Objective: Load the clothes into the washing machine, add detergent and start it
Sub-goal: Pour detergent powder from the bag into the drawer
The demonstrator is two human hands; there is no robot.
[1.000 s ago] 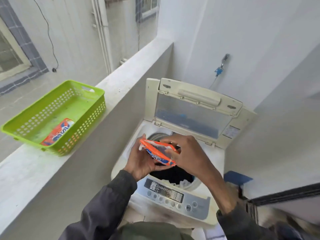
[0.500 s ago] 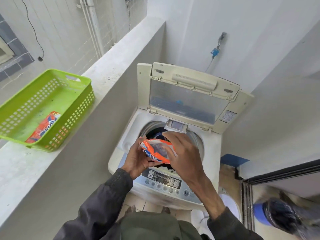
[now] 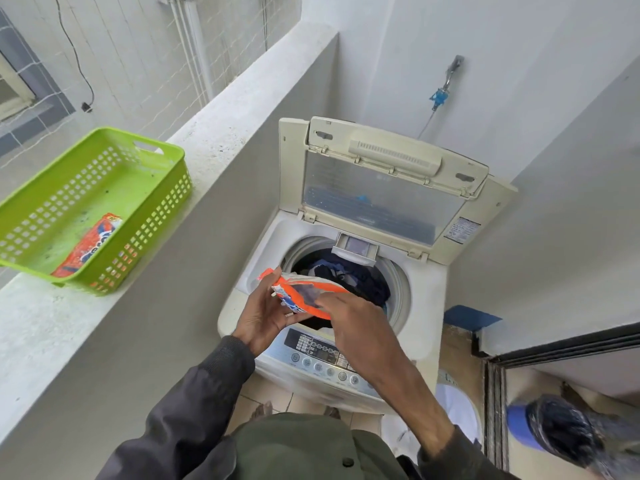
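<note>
Fingers of my left hand [image 3: 264,318] and right hand [image 3: 355,327] pinch the detergent packet [image 3: 300,293], so a jerky tear could fling powder onto the buttons [image 3: 329,370].

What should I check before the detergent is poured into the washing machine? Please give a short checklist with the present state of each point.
1. Lid raised: ok.
2. Clothes in the drum: ok, dark garments show in the opening.
3. Detergent packet held by the left hand and the right hand: ok.
4. Packet over the drum opening: ok, it hangs above the front edge.
5. Packet torn open: cannot tell.
6. Control panel switched on: cannot tell.
</note>
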